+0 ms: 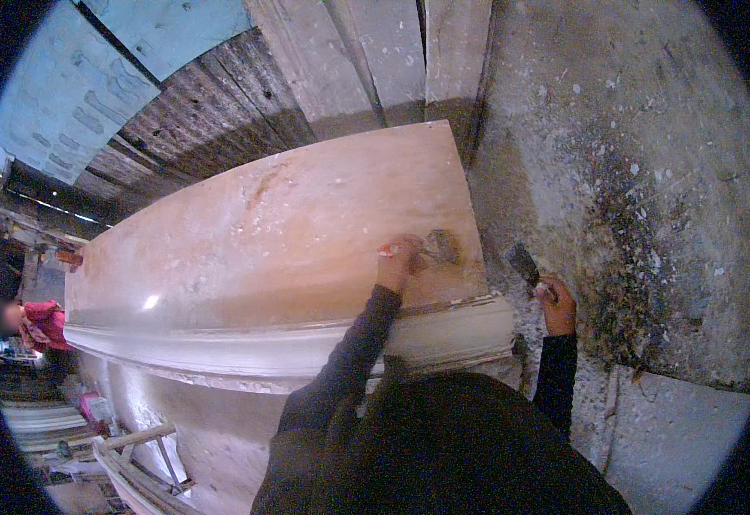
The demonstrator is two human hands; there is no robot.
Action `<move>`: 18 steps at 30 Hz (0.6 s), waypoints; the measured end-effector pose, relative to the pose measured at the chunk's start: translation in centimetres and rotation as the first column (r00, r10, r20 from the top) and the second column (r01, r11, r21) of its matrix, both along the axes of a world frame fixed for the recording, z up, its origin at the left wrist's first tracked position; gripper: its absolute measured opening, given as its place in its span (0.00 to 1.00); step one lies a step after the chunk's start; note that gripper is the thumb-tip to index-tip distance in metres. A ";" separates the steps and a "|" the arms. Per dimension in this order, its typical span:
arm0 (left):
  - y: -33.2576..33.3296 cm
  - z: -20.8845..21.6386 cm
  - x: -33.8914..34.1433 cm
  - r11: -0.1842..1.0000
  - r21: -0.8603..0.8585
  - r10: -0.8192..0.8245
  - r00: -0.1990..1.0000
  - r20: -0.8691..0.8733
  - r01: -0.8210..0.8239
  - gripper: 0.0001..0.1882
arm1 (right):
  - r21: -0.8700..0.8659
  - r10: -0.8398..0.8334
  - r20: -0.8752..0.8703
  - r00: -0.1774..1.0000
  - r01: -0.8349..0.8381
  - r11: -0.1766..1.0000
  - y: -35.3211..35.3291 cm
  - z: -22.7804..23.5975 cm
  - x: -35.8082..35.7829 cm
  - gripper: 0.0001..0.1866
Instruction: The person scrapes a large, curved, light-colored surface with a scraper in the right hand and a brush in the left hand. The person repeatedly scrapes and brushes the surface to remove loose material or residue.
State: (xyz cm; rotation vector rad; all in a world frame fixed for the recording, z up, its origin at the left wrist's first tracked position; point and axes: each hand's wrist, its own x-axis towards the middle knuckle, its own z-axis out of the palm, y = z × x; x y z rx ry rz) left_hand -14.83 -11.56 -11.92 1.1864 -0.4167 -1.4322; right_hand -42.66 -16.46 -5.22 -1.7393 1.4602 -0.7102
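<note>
Left hand (402, 260): grip wrapped round the handle of a red-ended scraper (441, 246), over the right-hand end of the worktop (306, 215). Its blade points right, toward the short edge (motion-blurred, so can't tell whether it touches the surface).

Right hand (558, 309): grip closed on the short handle of a dark-bladed scraper (522, 263). That one is off the worktop, just past its right end, blade angled up and left. Fingers are bent in around the handle; exact finger placement too small to read.

Worktop is long, pinkish-brown, with pale flecks and a darker smear toward the far edge. White moulding (194, 354) runs along its near side, below the left forearm.

Surroundings: mottled grey surface (649, 232) on the right, spattered white and black. Pale planks (375, 60) beyond the far edge, dark corrugated sheet (212, 94) and blue panels (74, 86) up left. Another person in a pinkish-red top (42, 324) at the worktop's far left end. Wooden frame (139, 438) lower left.
</note>
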 end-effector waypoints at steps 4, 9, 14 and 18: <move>0.4 1.1 2.3 0.994 0.104 -0.040 0.984 0.171 0.022 0.13 | 0.070 0.007 -0.037 0.999 -0.004 0.998 0.8 0.5 0.4 0.15; -0.3 0.2 -4.5 0.912 -0.309 -0.109 0.887 0.449 0.268 0.10 | 0.079 0.030 0.047 0.998 -0.034 0.996 0.8 1.0 1.6 0.15; 2.4 -2.1 -0.2 0.969 -0.234 0.012 0.966 -0.259 -0.074 0.10 | -0.002 0.133 -0.068 0.989 -0.133 0.991 -0.2 -0.3 1.9 0.17; 9.0 1.3 8.9 0.940 -0.078 0.339 0.879 0.336 -0.332 0.10 | 0.086 0.342 -0.091 0.935 -0.335 0.938 -0.1 1.0 4.4 0.18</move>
